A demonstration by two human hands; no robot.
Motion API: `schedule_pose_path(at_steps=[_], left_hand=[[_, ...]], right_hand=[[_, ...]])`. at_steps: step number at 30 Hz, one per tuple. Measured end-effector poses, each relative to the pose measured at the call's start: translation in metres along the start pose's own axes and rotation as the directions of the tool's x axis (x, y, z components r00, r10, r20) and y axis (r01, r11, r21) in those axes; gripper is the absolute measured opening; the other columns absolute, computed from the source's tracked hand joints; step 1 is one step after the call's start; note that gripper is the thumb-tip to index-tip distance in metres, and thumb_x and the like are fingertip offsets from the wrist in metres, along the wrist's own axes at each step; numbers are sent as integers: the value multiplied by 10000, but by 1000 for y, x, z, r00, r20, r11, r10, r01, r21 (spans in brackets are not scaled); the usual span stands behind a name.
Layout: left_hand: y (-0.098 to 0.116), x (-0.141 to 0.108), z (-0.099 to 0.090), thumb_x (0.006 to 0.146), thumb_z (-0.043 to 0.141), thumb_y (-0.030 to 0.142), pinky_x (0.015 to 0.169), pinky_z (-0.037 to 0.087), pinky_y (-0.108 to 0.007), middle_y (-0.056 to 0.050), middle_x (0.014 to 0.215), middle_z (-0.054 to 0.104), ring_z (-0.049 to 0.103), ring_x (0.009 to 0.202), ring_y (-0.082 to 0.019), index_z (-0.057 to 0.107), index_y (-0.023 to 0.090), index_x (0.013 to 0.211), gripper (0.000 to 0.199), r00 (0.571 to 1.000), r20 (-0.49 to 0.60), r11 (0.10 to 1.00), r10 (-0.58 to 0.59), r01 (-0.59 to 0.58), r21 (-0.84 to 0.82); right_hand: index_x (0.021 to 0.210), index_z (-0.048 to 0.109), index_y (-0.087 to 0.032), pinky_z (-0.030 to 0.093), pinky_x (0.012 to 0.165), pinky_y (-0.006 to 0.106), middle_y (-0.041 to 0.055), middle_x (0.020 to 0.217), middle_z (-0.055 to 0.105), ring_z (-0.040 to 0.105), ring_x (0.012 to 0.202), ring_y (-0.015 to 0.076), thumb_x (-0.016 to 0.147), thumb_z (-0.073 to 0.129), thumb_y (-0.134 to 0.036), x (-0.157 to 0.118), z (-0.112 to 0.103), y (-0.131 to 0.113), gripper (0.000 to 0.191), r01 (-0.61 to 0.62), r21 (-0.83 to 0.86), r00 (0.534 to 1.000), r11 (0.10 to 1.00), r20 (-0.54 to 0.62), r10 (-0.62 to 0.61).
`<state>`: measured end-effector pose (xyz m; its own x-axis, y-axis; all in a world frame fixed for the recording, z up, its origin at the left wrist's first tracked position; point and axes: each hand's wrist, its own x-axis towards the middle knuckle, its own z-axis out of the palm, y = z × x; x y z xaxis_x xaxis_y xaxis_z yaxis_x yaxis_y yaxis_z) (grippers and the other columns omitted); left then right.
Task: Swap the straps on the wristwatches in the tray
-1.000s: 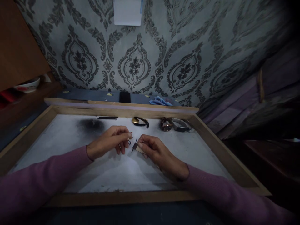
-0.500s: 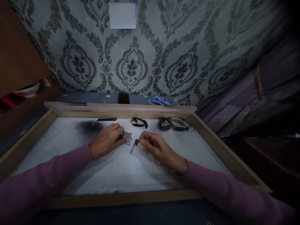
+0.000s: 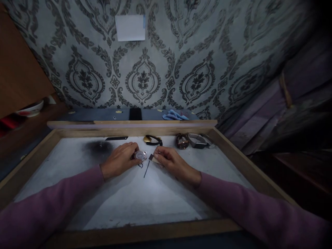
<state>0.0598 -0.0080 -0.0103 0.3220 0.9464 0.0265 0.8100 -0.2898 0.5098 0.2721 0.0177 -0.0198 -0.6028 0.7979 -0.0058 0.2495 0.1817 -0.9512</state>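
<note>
My left hand is closed round the side of a wristwatch with a round pale face and a reddish-gold rim. Just below the watch, a small dark curved piece shows against the white surface. My right hand pinches a small flat piece, beige with a dark brown end, pointing toward the watch but apart from it. A thin dark stick lies slantwise on the white surface between my hands, close to that dark end.
A wood-rimmed white tray surrounds my hands. Along its back are a black flat blade-like strip, a gold watch with black strap, a brown watch and a grey-strapped watch. Behind lie a phone-like black slab and blue cloth.
The view has tilted up slightly, so the scene sits lower. My left hand still grips the watch, its face now turned more toward me. The right hand's piece is a little apart from the stick.
</note>
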Motion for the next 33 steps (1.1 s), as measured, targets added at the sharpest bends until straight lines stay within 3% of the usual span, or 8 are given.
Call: schedule_pose_path(at_steps=[5, 10, 13, 17, 19, 22, 27, 33], left_hand=[[8, 1, 1, 806, 582, 281, 604, 298, -272, 12, 749, 529, 483, 685, -174, 445, 212, 800, 154, 999, 17, 996, -37, 38, -82], [8, 0, 1, 835, 515, 254, 583, 276, -266, 40, 660, 482, 442, 624, -154, 413, 222, 783, 119, 1000, 2, 993, 27, -27, -116], [8, 0, -4, 841, 506, 254, 564, 309, -256, 49, 634, 497, 453, 573, -133, 393, 221, 795, 126, 999, 38, 958, -8, 18, -286], [8, -4, -14, 848, 548, 329, 500, 341, -219, 17, 753, 600, 505, 520, -85, 435, 198, 856, 174, 976, 198, 679, -87, 204, -705], [10, -7, -15, 819, 607, 363, 478, 326, -201, 26, 716, 573, 482, 505, -63, 465, 180, 822, 232, 961, 254, 552, -106, 269, -789], [14, -14, -8, 776, 652, 425, 443, 312, -192, 50, 630, 502, 421, 465, -48, 468, 173, 764, 312, 936, 337, 475, -105, 345, -810], [11, -17, 7, 803, 612, 493, 380, 296, -170, 69, 597, 455, 368, 426, -41, 447, 185, 740, 355, 930, 366, 573, -37, 320, -754], [9, -16, 2, 855, 549, 456, 320, 245, -147, 97, 561, 403, 336, 383, -42, 417, 209, 812, 284, 899, 436, 653, -42, 355, -669]], right_hand=[[711, 443, -186, 233, 475, 216, -64, 551, 414, 334, 486, 77, 874, 505, -439, 5, -2, 9, 307, 13, 43, 1000, 999, 7, -14], [744, 464, -183, 208, 450, 209, -71, 540, 416, 305, 460, 71, 856, 519, -449, 6, -5, 8, 294, -29, 93, 999, 995, 23, 27], [751, 465, -184, 186, 434, 208, -75, 531, 418, 286, 445, 68, 850, 522, -457, 4, -6, 7, 296, -49, 107, 998, 993, 30, 46], [745, 458, -185, 170, 432, 208, -80, 526, 419, 262, 432, 57, 851, 523, -440, 5, -6, 9, 284, -50, 152, 999, 987, 18, 48], [741, 458, -187, 161, 426, 210, -81, 525, 417, 256, 426, 55, 851, 526, -427, 6, -6, 11, 273, -53, 170, 999, 984, 20, 50], [743, 470, -184, 167, 421, 210, -79, 526, 421, 264, 426, 55, 856, 528, -412, 6, -7, 12, 261, -58, 165, 998, 985, 40, 52], [743, 485, -178, 189, 410, 198, -77, 535, 428, 288, 423, 49, 871, 532, -418, 4, -8, 8, 276, -70, 141, 996, 988, 66, 61], [769, 499, -176, 199, 388, 187, -78, 547, 414, 291, 424, 48, 860, 562, -470, 1, -8, 8, 314, -85, 151, 993, 985, 92, 72]])
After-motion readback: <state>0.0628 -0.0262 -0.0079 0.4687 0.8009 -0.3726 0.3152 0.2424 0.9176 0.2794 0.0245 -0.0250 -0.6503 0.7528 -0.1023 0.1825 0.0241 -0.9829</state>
